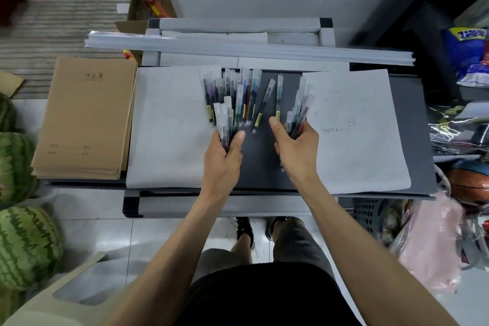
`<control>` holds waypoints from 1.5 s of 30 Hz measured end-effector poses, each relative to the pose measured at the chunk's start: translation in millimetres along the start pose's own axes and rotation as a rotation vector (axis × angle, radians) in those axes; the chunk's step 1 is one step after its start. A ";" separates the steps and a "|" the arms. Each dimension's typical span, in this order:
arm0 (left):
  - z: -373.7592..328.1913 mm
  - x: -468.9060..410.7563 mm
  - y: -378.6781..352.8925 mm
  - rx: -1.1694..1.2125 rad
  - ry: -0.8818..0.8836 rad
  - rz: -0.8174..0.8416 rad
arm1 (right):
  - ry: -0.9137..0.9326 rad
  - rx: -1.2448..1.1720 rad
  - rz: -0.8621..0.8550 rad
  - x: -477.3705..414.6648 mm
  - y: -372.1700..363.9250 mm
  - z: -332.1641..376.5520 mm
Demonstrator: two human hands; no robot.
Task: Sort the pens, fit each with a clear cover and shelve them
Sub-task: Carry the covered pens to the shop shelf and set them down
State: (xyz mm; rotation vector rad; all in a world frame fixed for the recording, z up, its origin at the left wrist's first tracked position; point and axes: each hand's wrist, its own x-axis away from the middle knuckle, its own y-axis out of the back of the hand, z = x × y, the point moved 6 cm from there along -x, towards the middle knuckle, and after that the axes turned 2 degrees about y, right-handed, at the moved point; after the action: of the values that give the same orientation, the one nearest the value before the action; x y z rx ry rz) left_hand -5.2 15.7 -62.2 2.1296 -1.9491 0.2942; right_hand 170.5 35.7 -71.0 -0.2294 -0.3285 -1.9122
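Several clear-barrelled pens with coloured ink lie fanned out on the dark table top. My left hand grips a small bundle of pens by their lower ends. A second bundle of pens is held in my right hand, whose thumb reaches toward a single pen lying on the table. Another single pen lies slanted between the hands. Long clear plastic strips lie across the far side of the table.
A white sheet lies left of the pens and a sheet with sketches lies right. A stack of brown notebooks sits at the table's left end. Watermelons stand on the floor at left; bags and a basketball crowd the right.
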 end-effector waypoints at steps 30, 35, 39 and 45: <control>7.9 -43.5 -27.1 -0.061 -0.485 -0.188 | 0.379 0.043 -0.359 -5.0 -7.4 8.2; 7.6 -41.6 -28.1 -0.075 -0.511 -0.262 | 0.407 0.106 -0.386 -4.8 -5.6 10.5; 4.5 -41.2 -28.8 0.007 -0.498 -0.246 | 0.449 0.058 -0.384 -2.9 -7.4 10.5; -7.8 -40.4 -30.6 -0.017 -0.506 -0.264 | 0.337 -0.006 -0.325 -4.6 -11.0 -1.6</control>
State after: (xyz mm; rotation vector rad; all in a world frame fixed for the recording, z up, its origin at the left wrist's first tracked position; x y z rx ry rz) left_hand 21.8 59.0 -68.4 2.5995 -1.8465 -0.3413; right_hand 161.9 42.9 -75.2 0.1530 -0.1378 -2.2280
